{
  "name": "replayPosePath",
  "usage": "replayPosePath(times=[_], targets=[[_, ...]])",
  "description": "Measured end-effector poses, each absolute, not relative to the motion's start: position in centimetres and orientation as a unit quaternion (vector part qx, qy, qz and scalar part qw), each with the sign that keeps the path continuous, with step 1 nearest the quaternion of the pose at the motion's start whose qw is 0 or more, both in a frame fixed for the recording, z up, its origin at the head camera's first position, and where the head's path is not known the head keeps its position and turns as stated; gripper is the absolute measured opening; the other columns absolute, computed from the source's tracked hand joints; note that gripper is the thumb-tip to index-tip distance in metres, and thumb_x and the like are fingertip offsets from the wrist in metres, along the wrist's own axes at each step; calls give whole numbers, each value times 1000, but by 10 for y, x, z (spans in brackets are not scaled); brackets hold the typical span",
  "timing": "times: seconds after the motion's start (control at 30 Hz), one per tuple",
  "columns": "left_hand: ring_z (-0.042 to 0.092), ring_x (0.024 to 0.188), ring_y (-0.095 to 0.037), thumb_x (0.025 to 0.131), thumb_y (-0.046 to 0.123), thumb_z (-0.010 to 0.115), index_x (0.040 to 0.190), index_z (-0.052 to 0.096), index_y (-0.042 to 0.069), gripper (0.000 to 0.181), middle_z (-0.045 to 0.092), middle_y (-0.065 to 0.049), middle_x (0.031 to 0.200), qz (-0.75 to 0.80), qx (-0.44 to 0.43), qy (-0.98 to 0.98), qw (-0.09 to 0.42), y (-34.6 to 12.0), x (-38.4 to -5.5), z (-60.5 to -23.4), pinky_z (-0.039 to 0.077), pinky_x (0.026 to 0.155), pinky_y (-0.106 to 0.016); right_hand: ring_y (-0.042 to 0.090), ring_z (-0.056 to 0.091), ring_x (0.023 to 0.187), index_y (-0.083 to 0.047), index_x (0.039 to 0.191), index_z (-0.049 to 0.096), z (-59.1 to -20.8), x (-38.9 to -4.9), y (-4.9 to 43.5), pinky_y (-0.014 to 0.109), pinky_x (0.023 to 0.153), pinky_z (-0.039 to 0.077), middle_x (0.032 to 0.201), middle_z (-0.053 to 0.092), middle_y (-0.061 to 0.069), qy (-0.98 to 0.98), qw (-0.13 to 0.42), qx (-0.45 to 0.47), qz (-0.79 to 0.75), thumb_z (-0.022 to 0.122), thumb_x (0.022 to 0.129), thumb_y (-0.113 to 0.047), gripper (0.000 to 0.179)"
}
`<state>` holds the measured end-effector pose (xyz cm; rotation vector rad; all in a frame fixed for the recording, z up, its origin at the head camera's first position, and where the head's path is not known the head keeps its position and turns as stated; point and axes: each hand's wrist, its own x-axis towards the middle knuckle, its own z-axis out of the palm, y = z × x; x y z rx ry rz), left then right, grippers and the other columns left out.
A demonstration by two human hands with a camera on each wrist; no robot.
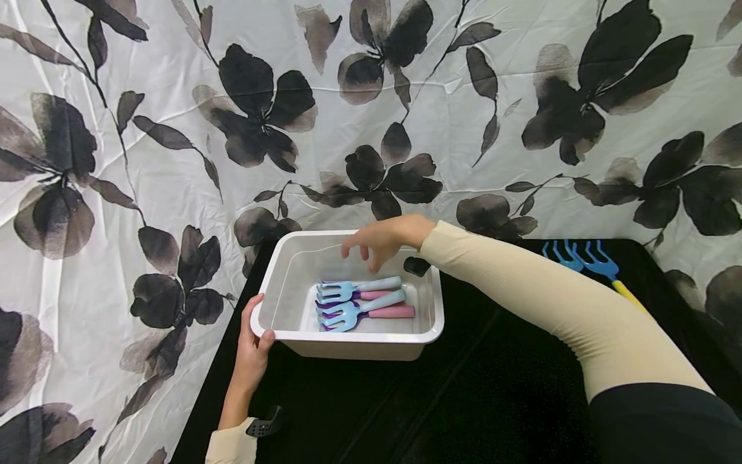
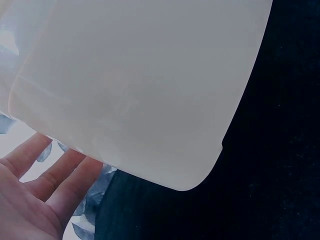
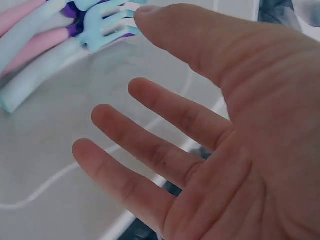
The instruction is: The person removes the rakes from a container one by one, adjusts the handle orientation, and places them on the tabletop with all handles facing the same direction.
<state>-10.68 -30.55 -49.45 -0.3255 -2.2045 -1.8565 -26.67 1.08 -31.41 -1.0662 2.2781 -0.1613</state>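
Note:
A white plastic tub (image 1: 348, 348) stands on the black surface. My left hand (image 1: 253, 351) holds its near left corner, the thumb at the front rim and the fingers along the left end. In the left wrist view, those fingers (image 2: 75, 185) meet the tub's edge. Several small hand forks lie in the tub, light blue ones (image 1: 346, 314) on top and pink-handled purple ones (image 1: 394, 312) beneath. My right hand (image 1: 385, 238) hovers over the tub's far side, holding nothing. Its fingers (image 3: 135, 180) are spread apart in the right wrist view, beside the light blue fork heads (image 3: 107, 25).
Blue hand forks (image 1: 599, 263), one with a yellow handle (image 1: 628, 295), lie at the far right of the black-covered table (image 1: 493, 386), partly behind the right sleeve. A white floral cloth (image 1: 452, 129) hangs behind and to the left.

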Motion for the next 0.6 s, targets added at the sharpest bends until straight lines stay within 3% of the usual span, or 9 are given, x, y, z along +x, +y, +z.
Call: replayPosePath(times=[0.17,0.4,0.6], targets=[[45,119,-29,99,19,63,159,31,13,68,39,-5,150,-634,-111,-755,125,-305,-108,-493,44,93,-22,24,57,116,-27,149,44,-330,-272,7,39,95,46,126,64,7,863,328,-379,-60,77,93,-19,65],[46,118,-28,100,21,62,158,31,12,67,39,-5,149,-632,-117,-754,133,-305,-111,-492,43,92,-21,21,60,93,-22,149,44,-351,-277,-1,39,74,53,129,62,14,855,356,-369,-78,77,92,-13,66],[46,118,-28,100,20,63,158,32,12,67,39,-7,150,-629,-118,-757,134,-303,-112,-491,43,94,-22,23,61,105,-27,146,47,-373,-284,-7,46,81,55,135,60,14,862,374,-337,-59,79,90,-13,66]])
